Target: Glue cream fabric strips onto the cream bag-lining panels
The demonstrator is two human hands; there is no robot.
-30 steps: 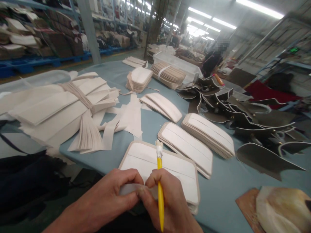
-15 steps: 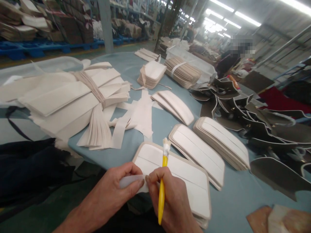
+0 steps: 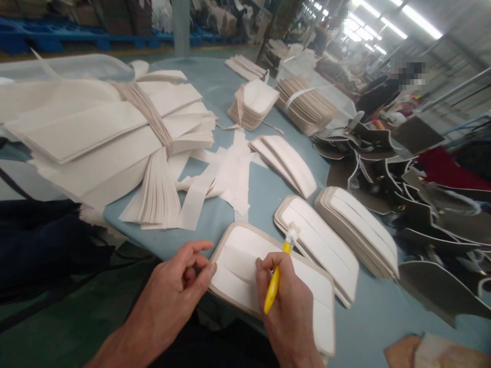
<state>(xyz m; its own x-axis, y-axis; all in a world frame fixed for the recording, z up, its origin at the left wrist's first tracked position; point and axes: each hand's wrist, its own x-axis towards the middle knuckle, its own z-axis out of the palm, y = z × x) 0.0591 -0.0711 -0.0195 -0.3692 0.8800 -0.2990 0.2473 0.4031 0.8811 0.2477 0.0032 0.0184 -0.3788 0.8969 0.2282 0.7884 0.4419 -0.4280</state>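
Left hand (image 3: 171, 291): extended from the lower left, forefinger outstretched above the curled fingers, thumb pointing to the left edge of the white panel (image 3: 238, 258)
Left grip: forefinger and thumb tips apart; whether the thumb pinches anything cannot be told
Right hand (image 3: 289, 299): raised from below, back of the hand uppermost, fingers bent over the panel
Right grip: clamped on the yellow brush (image 3: 272, 289), handle slanting, bristles upward over the neighbouring stack (image 3: 326, 250); contact there cannot be told
White panel: atop a pile at the near edge of the blue-grey surface (image 3: 372, 327), beneath the right hand
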